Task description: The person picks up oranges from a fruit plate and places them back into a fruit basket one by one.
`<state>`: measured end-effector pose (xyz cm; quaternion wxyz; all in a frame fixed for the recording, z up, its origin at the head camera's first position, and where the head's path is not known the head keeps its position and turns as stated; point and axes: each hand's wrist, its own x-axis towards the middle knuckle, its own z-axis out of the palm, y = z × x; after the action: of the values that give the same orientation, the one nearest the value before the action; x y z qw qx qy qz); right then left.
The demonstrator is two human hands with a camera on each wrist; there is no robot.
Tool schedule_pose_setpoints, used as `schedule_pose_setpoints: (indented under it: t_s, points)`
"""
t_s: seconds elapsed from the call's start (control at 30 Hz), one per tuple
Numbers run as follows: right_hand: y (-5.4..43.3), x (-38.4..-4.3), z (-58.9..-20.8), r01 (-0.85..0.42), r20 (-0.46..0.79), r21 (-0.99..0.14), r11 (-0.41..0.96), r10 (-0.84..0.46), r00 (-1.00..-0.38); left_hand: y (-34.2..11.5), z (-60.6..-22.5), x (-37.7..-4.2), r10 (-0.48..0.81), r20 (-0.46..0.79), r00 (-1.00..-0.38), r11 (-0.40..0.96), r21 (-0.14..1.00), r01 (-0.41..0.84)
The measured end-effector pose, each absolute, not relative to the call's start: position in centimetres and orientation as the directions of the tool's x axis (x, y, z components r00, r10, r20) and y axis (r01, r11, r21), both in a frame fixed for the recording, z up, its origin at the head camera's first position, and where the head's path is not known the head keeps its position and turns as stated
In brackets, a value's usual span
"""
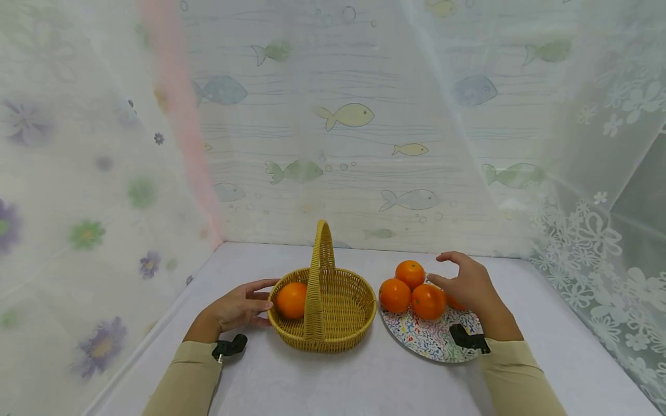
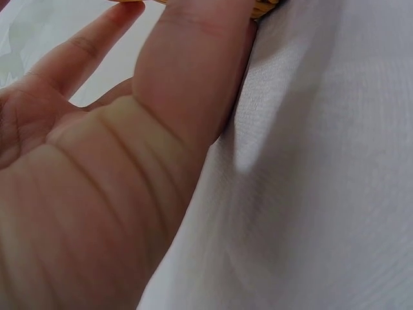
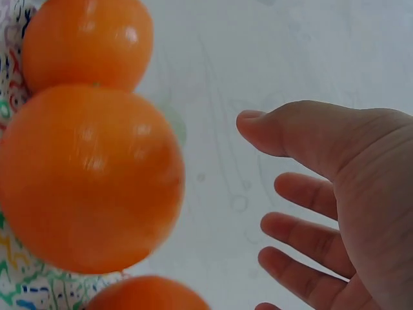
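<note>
A yellow wicker basket [image 1: 340,341] with a tall arched handle stands on the white table. One orange [image 1: 291,300] lies in its left half. My left hand [image 1: 240,306] touches the basket's left rim with extended fingers; in the left wrist view the palm [image 2: 90,194] hides most of the contact. Several oranges [image 1: 428,302] sit on a round plate [image 1: 432,344] with a colourful squiggle pattern, one partly behind my right hand [image 1: 468,286]. That hand hovers over the plate's right side, fingers spread and holding nothing. The right wrist view shows a gap between thumb and the nearest orange [image 3: 90,177].
The white tabletop [image 1: 333,387] runs in front of the basket and plate. A curtain with printed fish [image 1: 354,115] hangs behind it. Flowered sheer cloth [image 1: 85,234] closes the left side, and lace [image 1: 588,248] the right.
</note>
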<state>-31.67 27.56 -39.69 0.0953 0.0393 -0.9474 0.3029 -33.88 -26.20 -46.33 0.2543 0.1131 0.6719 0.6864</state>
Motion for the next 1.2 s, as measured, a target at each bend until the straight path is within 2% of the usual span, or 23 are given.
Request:
schedule_pose_setpoints:
  t_s: [0.47, 1.2]
  points:
    - [30.2, -32.0, -40.9, -0.025, 0.069, -0.581, 0.814, 0.019, -0.997, -26.2, -46.3, -33.9, 0.482, -0.197, -0.854, 0.045, 0.979, -0.200]
    - [32.2, -32.1, -42.4, 0.019, -0.029, -0.579, 0.815, 0.002, -1.000, -26.2, -46.5, -33.9, 0.477, -0.196, -0.857, 0.048, 0.979, -0.197]
